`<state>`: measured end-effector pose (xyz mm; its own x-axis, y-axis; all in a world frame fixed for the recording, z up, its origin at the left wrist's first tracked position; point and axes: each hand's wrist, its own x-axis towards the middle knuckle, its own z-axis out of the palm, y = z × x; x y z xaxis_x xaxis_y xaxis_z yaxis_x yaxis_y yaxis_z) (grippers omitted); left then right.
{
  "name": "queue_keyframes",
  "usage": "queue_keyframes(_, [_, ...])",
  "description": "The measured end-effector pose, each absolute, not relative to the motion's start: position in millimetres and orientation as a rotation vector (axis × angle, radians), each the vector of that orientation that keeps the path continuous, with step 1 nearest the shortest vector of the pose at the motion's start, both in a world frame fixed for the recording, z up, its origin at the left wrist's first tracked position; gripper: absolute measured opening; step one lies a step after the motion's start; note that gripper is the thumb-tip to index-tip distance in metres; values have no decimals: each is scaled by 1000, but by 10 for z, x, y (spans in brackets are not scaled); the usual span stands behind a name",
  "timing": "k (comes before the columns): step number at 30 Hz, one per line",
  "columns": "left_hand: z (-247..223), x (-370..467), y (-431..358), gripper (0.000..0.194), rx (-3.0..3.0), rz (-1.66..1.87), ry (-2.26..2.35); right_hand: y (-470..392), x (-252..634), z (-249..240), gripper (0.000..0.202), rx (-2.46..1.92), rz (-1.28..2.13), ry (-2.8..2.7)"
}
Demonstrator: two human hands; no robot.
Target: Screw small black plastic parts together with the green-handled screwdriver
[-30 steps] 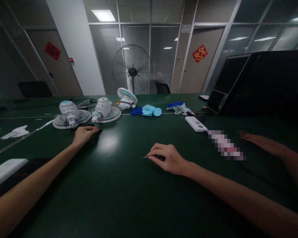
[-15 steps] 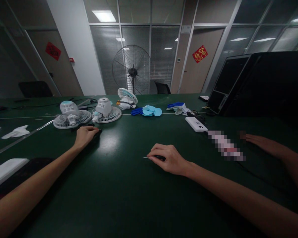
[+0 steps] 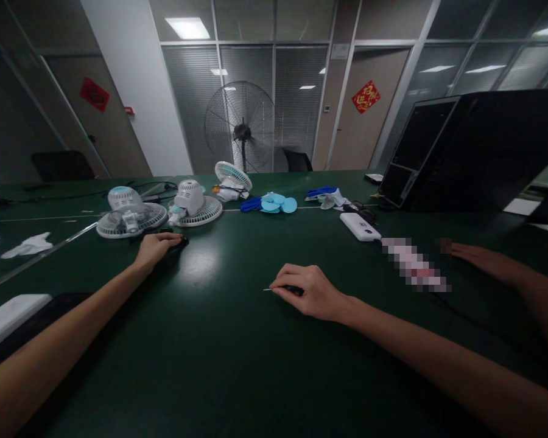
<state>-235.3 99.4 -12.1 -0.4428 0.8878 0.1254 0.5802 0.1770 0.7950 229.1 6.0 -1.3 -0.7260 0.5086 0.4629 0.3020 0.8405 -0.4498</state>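
Note:
My right hand (image 3: 313, 292) rests on the green tabletop, closed around a small screwdriver (image 3: 293, 289) with a black handle and a thin metal shaft pointing left. Farther out on the left, my left hand (image 3: 156, 250) has its fingers together at a small dark object (image 3: 183, 242), whose kind I cannot make out. Just beyond that hand lie two white desk fans, one fan (image 3: 128, 213) at the left and another fan (image 3: 192, 204) beside it, both with the grille down.
Behind stand a third small fan (image 3: 232, 182), light-blue fan blades (image 3: 278, 202) and blue-and-white gloves (image 3: 331, 196). A white power bank (image 3: 360, 226) lies at right, near another person's hand (image 3: 479, 257). A black computer case (image 3: 420, 152) stands at far right; a white box (image 3: 13, 316) sits at left.
The view has shifted slightly, so the surroundings sit a little differently in frame. Both my hands stay in nearly the same spots, the screwdriver still in my right.

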Motion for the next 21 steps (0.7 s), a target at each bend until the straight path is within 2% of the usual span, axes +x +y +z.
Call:
queue_keyframes(6, [-158,-2415,1062,30,1280,1280,1923,64,2284,-26,19,-588,450,-2424])
queue_keyframes(13, [-64,-2340,1004,20,1247,1252,1934,58,2286,-9,18,-599,442,-2437])
queue_keyframes(21, [-36,-2318,988,18,1208,1264,1920,59,2282,-29,19,-584,449,-2448])
